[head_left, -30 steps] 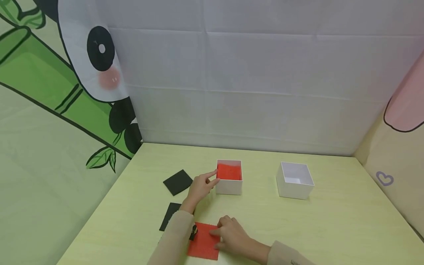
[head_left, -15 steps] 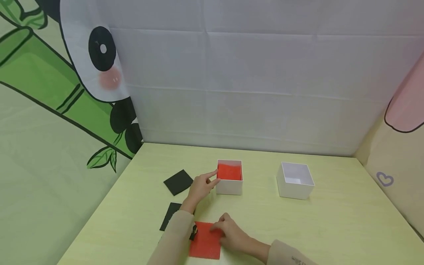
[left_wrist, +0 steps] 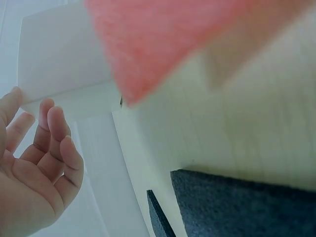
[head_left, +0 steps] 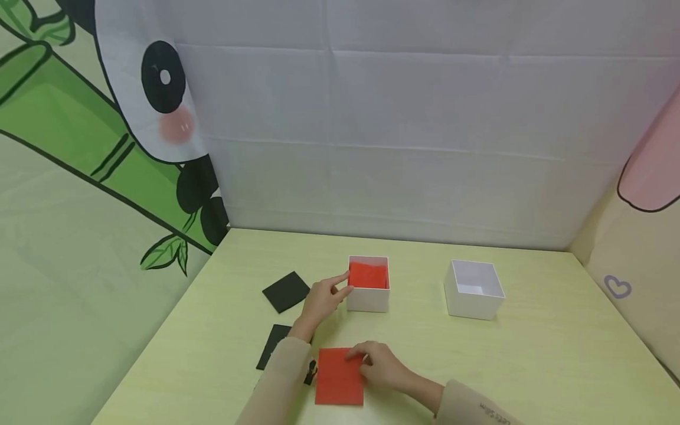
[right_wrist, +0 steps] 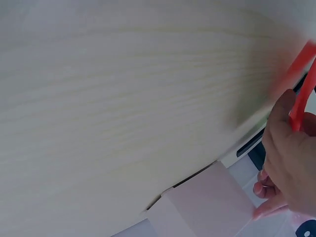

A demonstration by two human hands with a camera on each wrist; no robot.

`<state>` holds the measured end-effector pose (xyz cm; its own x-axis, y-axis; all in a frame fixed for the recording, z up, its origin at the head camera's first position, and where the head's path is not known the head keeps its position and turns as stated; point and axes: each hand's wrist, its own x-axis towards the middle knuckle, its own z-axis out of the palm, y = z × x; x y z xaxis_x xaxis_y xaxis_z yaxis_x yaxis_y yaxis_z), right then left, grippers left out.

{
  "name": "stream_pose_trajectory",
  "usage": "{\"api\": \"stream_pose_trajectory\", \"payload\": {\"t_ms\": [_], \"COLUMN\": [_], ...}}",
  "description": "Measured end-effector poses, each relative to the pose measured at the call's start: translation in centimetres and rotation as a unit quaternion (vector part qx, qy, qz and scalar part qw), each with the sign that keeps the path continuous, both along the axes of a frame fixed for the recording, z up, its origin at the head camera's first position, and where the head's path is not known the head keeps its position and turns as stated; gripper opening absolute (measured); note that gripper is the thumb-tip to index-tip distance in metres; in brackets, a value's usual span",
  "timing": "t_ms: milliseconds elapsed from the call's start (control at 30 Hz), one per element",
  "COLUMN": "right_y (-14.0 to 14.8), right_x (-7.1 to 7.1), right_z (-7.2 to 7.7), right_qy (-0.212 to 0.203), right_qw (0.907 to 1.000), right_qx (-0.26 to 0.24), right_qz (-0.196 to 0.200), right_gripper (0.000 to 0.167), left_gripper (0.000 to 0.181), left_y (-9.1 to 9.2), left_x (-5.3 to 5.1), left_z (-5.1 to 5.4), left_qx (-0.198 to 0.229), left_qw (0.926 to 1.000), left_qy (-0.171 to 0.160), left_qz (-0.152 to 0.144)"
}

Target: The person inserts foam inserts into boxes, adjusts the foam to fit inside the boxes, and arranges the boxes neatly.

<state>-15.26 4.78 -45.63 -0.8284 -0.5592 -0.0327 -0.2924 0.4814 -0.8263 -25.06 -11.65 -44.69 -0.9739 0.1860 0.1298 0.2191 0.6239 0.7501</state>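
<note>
In the head view my left hand (head_left: 320, 302) is at the left side of a white box (head_left: 368, 300), thumb and forefinger extended against its near left corner and rim. Red material (head_left: 368, 275) lies inside that box. The left wrist view shows the other fingers of this hand (left_wrist: 42, 173) loosely bent. My right hand (head_left: 385, 367) pinches the upper right part of a square red sheet (head_left: 339, 381). Seen from the left wrist, the sheet (left_wrist: 143, 44) hangs above the table; from the right wrist, it passes between thumb and fingers of the hand (right_wrist: 291, 153).
A second white box (head_left: 474, 298) stands to the right. One black square (head_left: 285, 292) lies left of my left hand, and another (head_left: 272, 347) is partly covered by my left sleeve. A small black and yellow item (head_left: 310, 373) shows beside that sleeve. A white cloth (head_left: 393, 136) hangs behind the table.
The red sheet has shifted right and a little away from me, with my right hand pinching it. My left hand and both boxes have stayed in place.
</note>
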Motion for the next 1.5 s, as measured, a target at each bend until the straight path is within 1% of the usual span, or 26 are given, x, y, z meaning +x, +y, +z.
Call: {"api": "stream_pose_trajectory", "payload": {"t_ms": [200,333,433,567,633,733,967,1067,1167,1300,1500], "right_y": [1.1,2.2,3.1,4.3,5.0,6.0,7.9,8.4,8.7,8.9,9.0], "right_x": [-0.4,-0.7,-1.0,-1.3,-1.6,-2.0,-2.7,-3.0,-3.4,-3.8,-4.8], "right_z": [0.4,0.7,1.0,1.5,1.7,2.0,2.6,2.9,3.1,3.4,3.8], "right_qy": [-0.028,-0.028,-0.018,-0.029,-0.047,-0.07,-0.105,-0.108,-0.104,-0.097,-0.081], "right_qw": [0.9985,0.9972,0.996,0.9918,0.9881,0.9823,0.9725,0.9696,0.9674,0.9656,0.962], "right_qx": [-0.032,-0.046,-0.058,-0.09,-0.11,-0.14,-0.189,-0.203,-0.212,-0.218,-0.229], "right_qz": [-0.035,-0.053,-0.066,-0.086,-0.096,-0.102,-0.087,-0.084,-0.091,-0.104,-0.124], "right_gripper": [0.031,0.028,0.026,0.025,0.025,0.025,0.034,0.035,0.037,0.039,0.04], "left_gripper": [0.046,0.046,0.046,0.046,0.046,0.047,0.047,0.048,0.048,0.047,0.047], "left_y": [0.1,0.1,0.2,0.2,0.2,0.2,0.3,0.2,0.3,0.3,0.3], "left_x": [0.1,0.0,0.0,0.0,0.0,0.0,0.0,0.0,-0.1,-0.1,0.0], "left_z": [0.0,-0.1,-0.2,-0.2,-0.2,-0.1,-0.3,-0.3,-0.4,-0.4,-0.2], "left_qx": [0.004,0.002,0.002,0.006,0.007,0.009,0.006,0.009,0.008,0.004,0.003], "left_qw": [1.0,1.0,1.0,0.9999,0.9999,0.9999,1.0,0.9999,0.9999,0.9999,0.9999], "left_qy": [0.002,0.003,0.004,0.007,0.005,0.005,0.0,-0.006,-0.009,-0.011,-0.011], "left_qz": [0.0,0.002,0.0,-0.006,-0.006,-0.006,-0.002,-0.001,0.003,0.011,0.011]}}
